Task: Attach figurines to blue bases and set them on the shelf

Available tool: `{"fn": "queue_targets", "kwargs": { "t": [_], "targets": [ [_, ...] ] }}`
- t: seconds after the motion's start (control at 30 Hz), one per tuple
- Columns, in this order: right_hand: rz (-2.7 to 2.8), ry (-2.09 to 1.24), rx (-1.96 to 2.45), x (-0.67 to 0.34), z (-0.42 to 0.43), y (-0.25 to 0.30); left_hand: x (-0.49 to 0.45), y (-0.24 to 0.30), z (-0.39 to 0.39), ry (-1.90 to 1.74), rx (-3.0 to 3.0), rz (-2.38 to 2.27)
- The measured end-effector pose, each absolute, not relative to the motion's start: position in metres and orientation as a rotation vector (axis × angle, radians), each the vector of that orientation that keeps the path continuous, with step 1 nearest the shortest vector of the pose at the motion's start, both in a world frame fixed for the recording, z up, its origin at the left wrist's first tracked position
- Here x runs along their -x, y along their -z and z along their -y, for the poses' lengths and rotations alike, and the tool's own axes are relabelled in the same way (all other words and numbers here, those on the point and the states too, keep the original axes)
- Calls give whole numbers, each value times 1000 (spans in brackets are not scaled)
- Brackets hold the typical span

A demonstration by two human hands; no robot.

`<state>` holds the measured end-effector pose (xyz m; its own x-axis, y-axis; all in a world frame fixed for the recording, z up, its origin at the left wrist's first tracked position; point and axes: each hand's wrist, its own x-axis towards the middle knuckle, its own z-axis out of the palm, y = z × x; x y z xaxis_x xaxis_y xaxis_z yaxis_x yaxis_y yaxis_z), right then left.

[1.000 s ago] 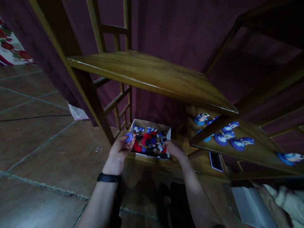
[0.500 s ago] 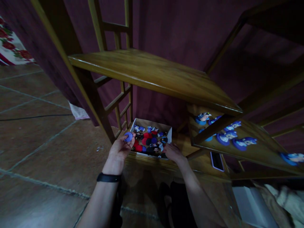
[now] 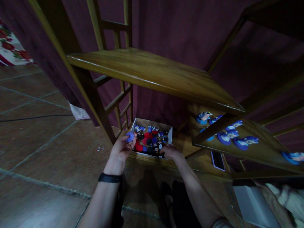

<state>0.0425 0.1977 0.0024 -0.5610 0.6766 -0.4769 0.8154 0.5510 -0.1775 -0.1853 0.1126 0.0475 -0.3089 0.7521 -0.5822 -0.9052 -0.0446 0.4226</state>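
My left hand [image 3: 122, 147], with a black band on its wrist, is closed around a small figurine whose round purple base [image 3: 129, 137] faces up. It hovers at the left edge of a shallow white box [image 3: 170, 135] on the bottom shelf. Inside the box lie several small figurines [image 3: 154, 140] with red, purple, blue and black parts. My right hand [image 3: 170, 151] reaches over the box's front right corner, fingers down among the figurines. Its fingertips are dim and partly hidden, so whether they grip one cannot be made out.
A wooden shelf board [image 3: 147, 68] juts out above the box. To the right, several blue and purple figurines [image 3: 228, 136] lie on another shelf. A phone [image 3: 217, 161] rests below them. A white box [image 3: 256, 202] stands on the floor at the lower right.
My right hand has shifted slightly left and down among the figurines. My left hand still holds its figurine in nearly the same place. The view has moved a little.
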Motion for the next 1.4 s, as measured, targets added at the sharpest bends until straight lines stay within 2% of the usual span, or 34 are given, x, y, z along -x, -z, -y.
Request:
{"fn": "queue_targets", "kwargs": {
  "t": [0.53, 0.77, 1.03, 1.2, 1.4],
  "targets": [
    [-2550, 438, -1277, -43, -204, -13, 191, -51, -112, -1672, 253, -888],
    [-2647, 452, -1130, -53, -204, -6, 191, -52, -114, -1673, 217, -916],
    [-2744, 603, -1355, -46, -215, -22, 191, -56, -111, -1693, 218, -893],
    [-2922, 443, -1495, -41, -212, -32, 196, -57, -108, -1697, 204, -879],
    [-2649, 805, -1308, -49, -210, -19, 202, -55, -107, -1712, 249, -851]
  ]
}}
